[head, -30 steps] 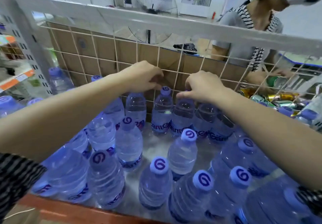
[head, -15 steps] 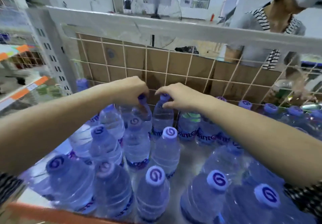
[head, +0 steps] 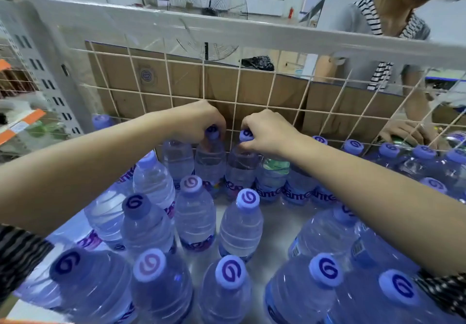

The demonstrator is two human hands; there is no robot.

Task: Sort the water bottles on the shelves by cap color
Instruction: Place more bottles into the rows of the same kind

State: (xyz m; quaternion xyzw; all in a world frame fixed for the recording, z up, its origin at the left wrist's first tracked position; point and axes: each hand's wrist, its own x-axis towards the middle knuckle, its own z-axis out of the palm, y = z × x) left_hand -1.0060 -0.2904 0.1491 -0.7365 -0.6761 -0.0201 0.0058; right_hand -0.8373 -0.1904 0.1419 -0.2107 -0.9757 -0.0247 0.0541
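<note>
1. Currently, I see the left hand [head: 199,121] curled over the top of a back-row bottle [head: 210,162], fingers wrapped round its blue cap and gripping it.
2. The right hand [head: 267,132] pinches the cap of the neighbouring bottle [head: 240,172]. Thumb and fingers close on the cap's sides, and the swirl logo shows on top.
3. Both held bottles stand upright, side by side and touching, against the wire mesh [head: 237,96] at the back of the shelf [head: 272,243].
4. The shelf carries many upright water bottles [head: 194,212], clear plastic holding clear water, with purple lettering on the labels. They are crowded at left, right and front, with a bare strip down the middle.
5. Cap shades differ. I note a darker blue cap [head: 136,205] at front left and a paler lilac cap [head: 248,197] mid-shelf. All carry the swirl.
6. The bottle just right of the right hand shows a green patch [head: 274,166] at its shoulder. I cannot tell whether it is a label or a reflection.
7. Brown cardboard [head: 189,79] stands behind the mesh.
8. A second person [head: 378,33] in a striped top is beyond the mesh, at right.
</note>
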